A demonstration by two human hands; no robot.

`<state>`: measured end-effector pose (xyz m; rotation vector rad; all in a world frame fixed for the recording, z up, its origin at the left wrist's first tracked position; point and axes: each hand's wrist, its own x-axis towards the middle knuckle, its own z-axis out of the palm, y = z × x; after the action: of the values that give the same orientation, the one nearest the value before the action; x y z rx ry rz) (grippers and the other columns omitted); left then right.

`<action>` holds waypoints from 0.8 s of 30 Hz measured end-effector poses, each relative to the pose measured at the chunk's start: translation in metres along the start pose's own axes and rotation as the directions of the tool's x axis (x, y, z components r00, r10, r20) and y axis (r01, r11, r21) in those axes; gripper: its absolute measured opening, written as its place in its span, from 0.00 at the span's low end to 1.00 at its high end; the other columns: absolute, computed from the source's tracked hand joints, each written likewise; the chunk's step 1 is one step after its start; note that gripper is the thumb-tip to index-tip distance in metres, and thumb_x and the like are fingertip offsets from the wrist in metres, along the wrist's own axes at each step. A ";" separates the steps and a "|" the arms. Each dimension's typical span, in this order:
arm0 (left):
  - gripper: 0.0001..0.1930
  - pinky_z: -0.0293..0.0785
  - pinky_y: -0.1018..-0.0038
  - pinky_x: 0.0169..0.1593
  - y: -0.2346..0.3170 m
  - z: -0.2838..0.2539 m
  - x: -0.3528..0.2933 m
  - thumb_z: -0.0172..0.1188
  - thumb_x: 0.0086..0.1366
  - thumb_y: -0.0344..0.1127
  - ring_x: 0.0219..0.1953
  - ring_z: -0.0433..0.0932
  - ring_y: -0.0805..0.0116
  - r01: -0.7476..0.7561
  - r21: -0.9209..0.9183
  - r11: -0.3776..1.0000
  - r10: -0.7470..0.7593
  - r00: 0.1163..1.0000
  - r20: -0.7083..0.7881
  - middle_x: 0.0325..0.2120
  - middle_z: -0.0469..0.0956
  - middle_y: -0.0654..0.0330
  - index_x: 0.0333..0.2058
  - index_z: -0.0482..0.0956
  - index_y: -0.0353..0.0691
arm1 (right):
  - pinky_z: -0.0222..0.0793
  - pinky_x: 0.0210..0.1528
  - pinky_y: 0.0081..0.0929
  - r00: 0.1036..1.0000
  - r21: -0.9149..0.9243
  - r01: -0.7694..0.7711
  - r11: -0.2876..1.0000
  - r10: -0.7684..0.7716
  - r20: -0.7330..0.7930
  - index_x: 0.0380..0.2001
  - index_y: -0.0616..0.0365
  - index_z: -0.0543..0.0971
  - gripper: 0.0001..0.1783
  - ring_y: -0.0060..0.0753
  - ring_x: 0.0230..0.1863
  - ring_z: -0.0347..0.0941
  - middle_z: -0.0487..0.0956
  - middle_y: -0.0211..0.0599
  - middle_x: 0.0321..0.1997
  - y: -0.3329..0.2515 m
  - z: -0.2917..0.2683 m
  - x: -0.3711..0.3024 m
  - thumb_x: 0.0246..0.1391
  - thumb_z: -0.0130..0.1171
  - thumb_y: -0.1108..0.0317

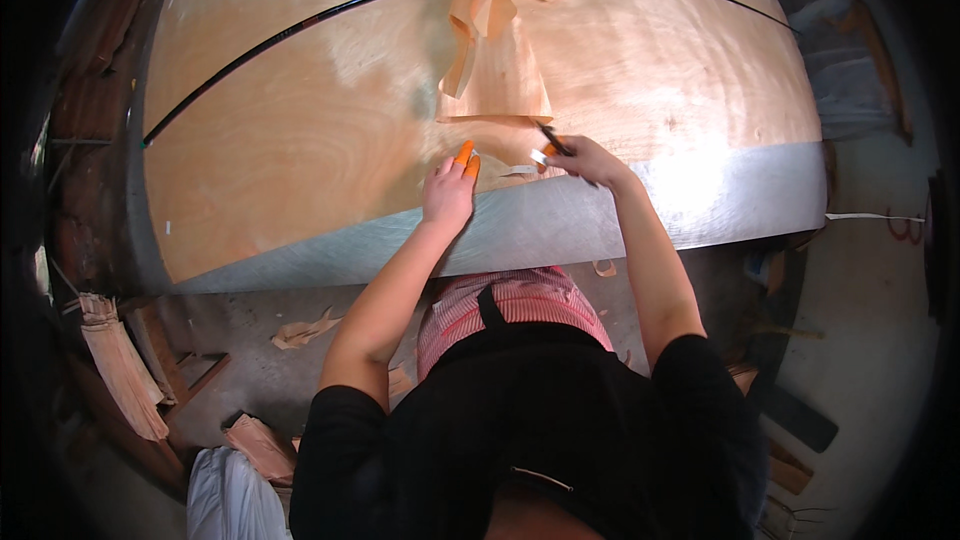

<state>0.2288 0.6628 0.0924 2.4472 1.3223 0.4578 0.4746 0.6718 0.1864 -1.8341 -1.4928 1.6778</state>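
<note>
A wide sheet of pale wood veneer [290, 170] lies over a grey metal-topped table [740, 205]. My left hand [450, 192] rests on the sheet near its front edge, its fingers stretched out, with orange covers on some fingertips. To its right my right hand [585, 161] is closed round a slim dark tool [552, 134], whose kind I cannot make out. A small white piece [538, 156] shows at the fingers of that hand. Just beyond both hands lies a loose, irregular veneer offcut [500, 75], its near edge close to the tool's tip.
A long black strip [330, 14] arches across the sheet, passing by the offcut's far end. Veneer scraps [305, 330] litter the floor. Bundled veneer strips [122, 365] lean at the left, above a white bag [235, 495]. Clear plastic wrapping [850, 70] stands beyond the table's right side.
</note>
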 end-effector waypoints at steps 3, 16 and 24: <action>0.19 0.61 0.60 0.50 0.003 -0.001 -0.008 0.53 0.51 0.35 0.51 0.62 0.60 -0.047 -0.104 0.993 0.041 0.997 -0.059 0.51 0.63 0.56 0.43 0.71 0.35 | 0.56 0.25 0.17 0.982 0.086 -0.092 0.992 0.105 -0.158 0.31 0.57 0.76 0.13 0.16 0.21 0.59 0.68 0.23 0.21 0.034 -0.003 -0.045 0.45 0.58 0.61; 0.33 0.45 0.58 0.60 0.022 0.013 -0.017 0.56 0.51 0.46 0.60 0.50 0.58 -0.142 -0.034 0.989 0.144 0.987 0.068 0.56 0.55 0.52 0.53 0.60 0.36 | 0.48 0.17 0.13 0.984 0.357 -0.001 0.934 0.065 -0.168 0.26 0.57 0.78 0.13 0.11 0.15 0.56 0.69 0.20 0.16 0.082 0.039 -0.091 0.48 0.57 0.58; 0.34 0.46 0.60 0.60 0.024 0.011 -0.017 0.58 0.50 0.45 0.59 0.50 0.57 -0.128 -0.054 0.990 0.131 0.989 0.066 0.56 0.53 0.52 0.54 0.59 0.36 | 0.51 0.18 0.14 0.963 0.293 0.044 0.955 0.038 -0.268 0.24 0.57 0.71 0.12 0.12 0.17 0.57 0.66 0.20 0.16 0.085 0.073 -0.032 0.51 0.50 0.60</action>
<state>0.2421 0.6344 0.0909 2.4942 1.1157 0.4277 0.4617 0.5772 0.1202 -1.8055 -1.0674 1.4807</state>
